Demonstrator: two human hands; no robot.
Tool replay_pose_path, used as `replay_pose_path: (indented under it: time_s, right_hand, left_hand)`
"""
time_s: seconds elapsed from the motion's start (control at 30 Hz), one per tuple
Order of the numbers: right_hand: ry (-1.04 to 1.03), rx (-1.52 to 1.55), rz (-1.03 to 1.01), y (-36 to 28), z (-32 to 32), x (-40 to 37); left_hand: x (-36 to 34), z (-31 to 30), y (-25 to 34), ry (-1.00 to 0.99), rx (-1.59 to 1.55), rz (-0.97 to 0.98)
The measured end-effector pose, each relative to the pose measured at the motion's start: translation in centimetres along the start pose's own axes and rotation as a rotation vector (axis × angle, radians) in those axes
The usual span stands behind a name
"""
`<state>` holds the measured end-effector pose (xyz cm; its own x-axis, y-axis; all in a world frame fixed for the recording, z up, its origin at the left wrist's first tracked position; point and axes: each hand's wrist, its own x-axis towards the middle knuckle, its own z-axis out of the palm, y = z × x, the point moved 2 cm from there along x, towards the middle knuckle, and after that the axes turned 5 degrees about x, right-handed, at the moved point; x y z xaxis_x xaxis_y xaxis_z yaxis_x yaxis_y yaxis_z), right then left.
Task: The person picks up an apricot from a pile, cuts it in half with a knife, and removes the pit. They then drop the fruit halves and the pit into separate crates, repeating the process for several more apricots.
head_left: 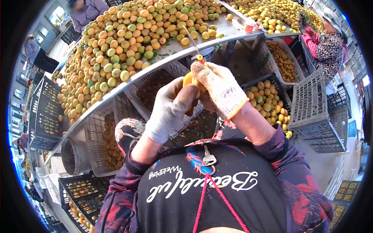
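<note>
My left hand point(173, 106), in a grey-white glove with stained fingers, is closed around an orange-yellow fruit point(187, 80). My right hand point(219, 87), in a white knitted glove with an orange cuff, presses against the same fruit from the other side. At its fingertips is a thin tool point(200, 57) with a red and yellow end; a narrow, curved metal strip point(191, 39) reaches from there over the table edge. The gloves cover much of the fruit. Both hands are in front of the metal table's rim point(155, 64), above my lap.
A big heap of fruit point(128, 42) covers the table. Under it stand crates, including a black crate of fruit point(268, 101) and a white crate point(103, 132). A grey crate point(311, 112) is at right, a bucket point(74, 155) at left. A person point(328, 46) works at far right.
</note>
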<state>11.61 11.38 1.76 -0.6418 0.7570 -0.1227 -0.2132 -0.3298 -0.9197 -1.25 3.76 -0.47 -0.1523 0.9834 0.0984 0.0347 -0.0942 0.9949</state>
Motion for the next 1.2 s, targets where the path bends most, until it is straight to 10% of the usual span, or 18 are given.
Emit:
replay_pose_path:
  time_s: [0.17,0.53,0.7,1.2]
  right_hand:
    - [-0.072,0.132,0.294,0.6,-0.3,0.1]
    - [0.245,-1.151,-1.052,-2.6,-1.1,1.1]
    - [0.086,-0.104,-0.731,-5.2,-0.9,-0.6]
    - [-0.11,0.068,-0.412,-2.2,-1.0,-1.1]
  left_hand:
    - [-0.3,-0.1,0.8,0.087,0.202,0.045]
    - [0.9,-0.6,-0.7,-0.131,-0.641,-0.111]
    - [0.8,-0.6,-0.8,-0.14,-0.591,-0.059]
    - [0.7,-0.2,-0.2,-0.082,-0.642,-0.038]
